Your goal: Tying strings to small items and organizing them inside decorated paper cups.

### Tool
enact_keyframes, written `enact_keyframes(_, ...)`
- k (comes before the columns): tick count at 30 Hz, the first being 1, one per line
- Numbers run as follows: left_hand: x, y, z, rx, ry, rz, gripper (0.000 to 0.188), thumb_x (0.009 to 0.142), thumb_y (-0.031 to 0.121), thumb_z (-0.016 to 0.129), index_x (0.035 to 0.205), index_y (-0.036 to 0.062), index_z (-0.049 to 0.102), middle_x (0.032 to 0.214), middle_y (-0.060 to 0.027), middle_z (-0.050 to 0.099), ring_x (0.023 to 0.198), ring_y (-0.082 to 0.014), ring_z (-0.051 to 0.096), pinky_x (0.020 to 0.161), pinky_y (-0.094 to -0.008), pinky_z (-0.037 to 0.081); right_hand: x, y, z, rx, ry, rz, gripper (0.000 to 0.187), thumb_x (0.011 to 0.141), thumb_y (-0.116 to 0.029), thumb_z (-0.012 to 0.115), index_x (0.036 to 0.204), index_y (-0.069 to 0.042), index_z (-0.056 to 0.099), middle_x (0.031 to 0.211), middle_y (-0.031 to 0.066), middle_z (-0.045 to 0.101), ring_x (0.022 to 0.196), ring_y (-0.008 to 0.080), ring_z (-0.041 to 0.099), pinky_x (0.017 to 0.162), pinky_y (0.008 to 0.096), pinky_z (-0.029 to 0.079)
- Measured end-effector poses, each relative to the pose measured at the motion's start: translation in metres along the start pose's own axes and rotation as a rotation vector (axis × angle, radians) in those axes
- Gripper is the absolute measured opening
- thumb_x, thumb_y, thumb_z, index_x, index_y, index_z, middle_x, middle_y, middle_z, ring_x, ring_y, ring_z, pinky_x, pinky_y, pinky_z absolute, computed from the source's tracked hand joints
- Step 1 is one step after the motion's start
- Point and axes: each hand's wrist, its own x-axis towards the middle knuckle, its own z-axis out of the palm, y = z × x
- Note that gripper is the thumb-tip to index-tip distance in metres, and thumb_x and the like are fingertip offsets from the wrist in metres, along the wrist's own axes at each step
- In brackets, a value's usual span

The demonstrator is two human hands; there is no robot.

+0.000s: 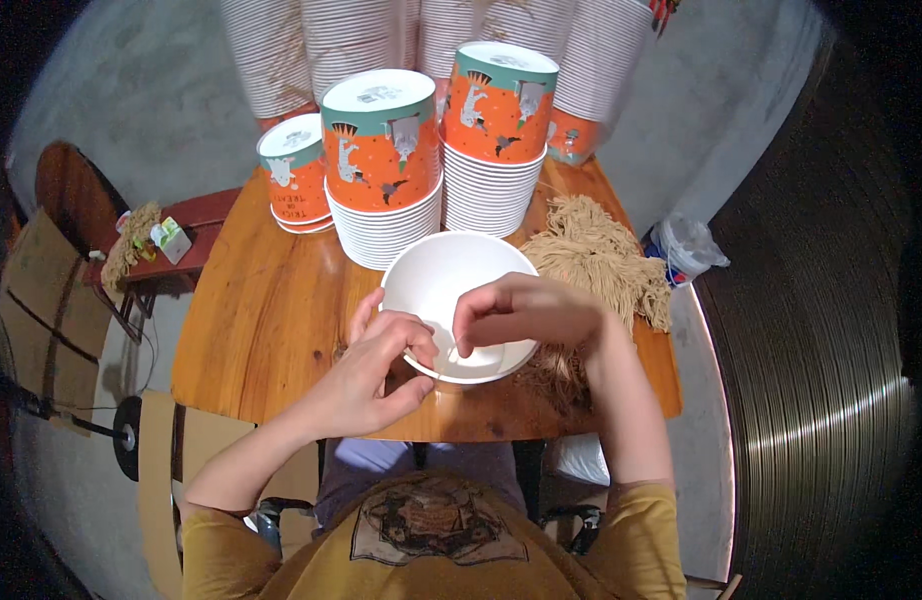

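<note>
A round white paper bucket (431,265) stands mouth up near the table's front edge, its pale inside facing me. My left hand (366,375) is at the near left of its rim, with bent fingers over the edge and the thumb apart in front. Over the bucket's right side, my right hand (526,315) reaches in with fingers curled down and drawn together. A faint thin strand seems to run between the hands; what the right fingertips pinch is too small to make out. Beside my right forearm lies a bundle of tan cords (596,255), partly hidden by it.
Behind the bucket, orange-and-green printed buckets (381,150) stand upside down in nested stacks (501,110), with a shorter stack (296,170) at left. Taller white-rimmed stacks (346,40) rise farther back. The wooden table (251,310) has a red bench (196,225) to its left and a bagged bin (686,245) at right.
</note>
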Motion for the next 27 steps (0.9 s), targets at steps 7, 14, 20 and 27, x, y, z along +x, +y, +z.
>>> enact_keyframes(7,0.005,0.005,-0.001,0.011,-0.042,0.021,0.021,0.076,0.011,0.064,0.094,0.0088,0.053,0.097,-0.0060,0.054,0.108,-0.0231,0.051,0.111,-0.0527,0.013,0.009,0.006,0.005,0.043,0.128,0.085,0.025,0.087,-0.031,0.057,0.086,-0.007,0.066,0.084,-0.0015,0.064,0.084,0.0079,0.057,0.074,0.0246,0.046)
enact_keyframes(14,0.009,0.018,0.002,0.177,0.029,0.111,0.017,0.073,0.006,0.062,0.086,0.0041,0.051,0.084,-0.0101,0.045,0.093,-0.0295,0.050,0.108,-0.0536,0.026,0.017,0.014,0.016,-0.131,0.222,0.170,0.023,0.083,-0.027,0.056,0.084,-0.006,0.064,0.077,0.0046,0.062,0.077,0.0118,0.056,0.071,0.0266,0.044)
enact_keyframes(20,0.015,0.022,-0.005,0.289,-0.069,0.190,0.022,0.067,0.003,0.064,0.083,0.0011,0.049,0.084,-0.0121,0.044,0.088,-0.0318,0.049,0.107,-0.0541,0.029,0.023,0.021,0.029,-0.453,0.451,0.039,0.019,0.083,-0.022,0.055,0.083,-0.005,0.064,0.074,0.0146,0.062,0.070,0.0238,0.060,0.067,0.0344,0.047)
enact_keyframes(27,0.014,0.037,-0.013,0.698,-0.179,0.333,0.014,0.071,0.007,0.057,0.083,0.0014,0.050,0.082,-0.0111,0.047,0.087,-0.0281,0.052,0.109,-0.0495,0.031,0.024,0.024,0.035,-0.572,0.532,-0.015,0.015,0.082,-0.019,0.059,0.078,-0.005,0.063,0.071,0.0195,0.063,0.070,0.0371,0.063,0.065,0.0450,0.051)
